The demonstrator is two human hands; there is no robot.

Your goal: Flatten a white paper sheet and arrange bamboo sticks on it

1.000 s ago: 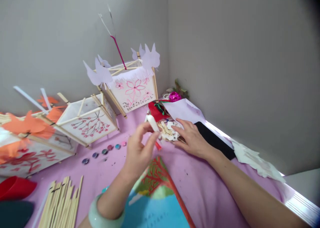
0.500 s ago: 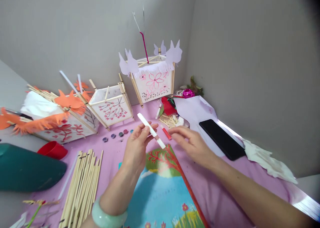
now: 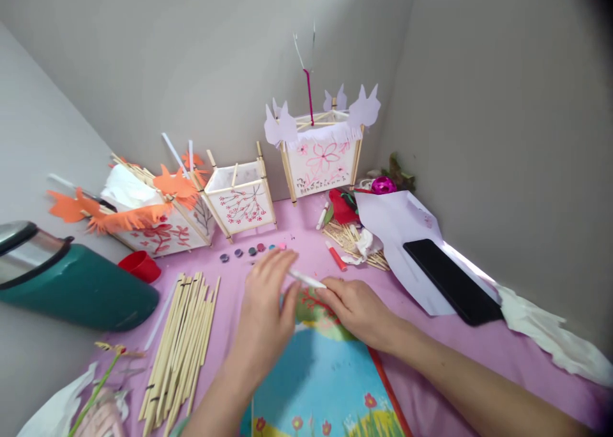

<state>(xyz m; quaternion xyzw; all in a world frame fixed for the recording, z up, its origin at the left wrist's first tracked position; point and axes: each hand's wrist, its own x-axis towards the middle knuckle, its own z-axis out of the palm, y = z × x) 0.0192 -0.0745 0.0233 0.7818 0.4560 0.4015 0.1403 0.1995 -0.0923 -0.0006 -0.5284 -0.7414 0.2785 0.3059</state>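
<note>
White pen [image 3: 308,280] | long axis slants down rightward | right fingers [image 3: 332,294] clamp it | left fingers [image 3: 278,260] apart

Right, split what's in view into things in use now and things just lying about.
In use:
white pen, held by the right grip, the left grip at its other end

Apparently just lying about:
black phone
green bottle
red cup
red tube

A purple cloth [image 3: 232,296] spreads before you, bearing a painted board [image 3: 325,367]. Left of that board you have wooden sticks [image 3: 184,341] and, farther out, a green tumbler [image 3: 96,290]. Beyond it sit small paint pots [image 3: 252,252], a red tube [image 3: 337,258] and three lanterns [image 3: 243,208]; to its right, your lavender sheet [image 3: 395,216].
</note>
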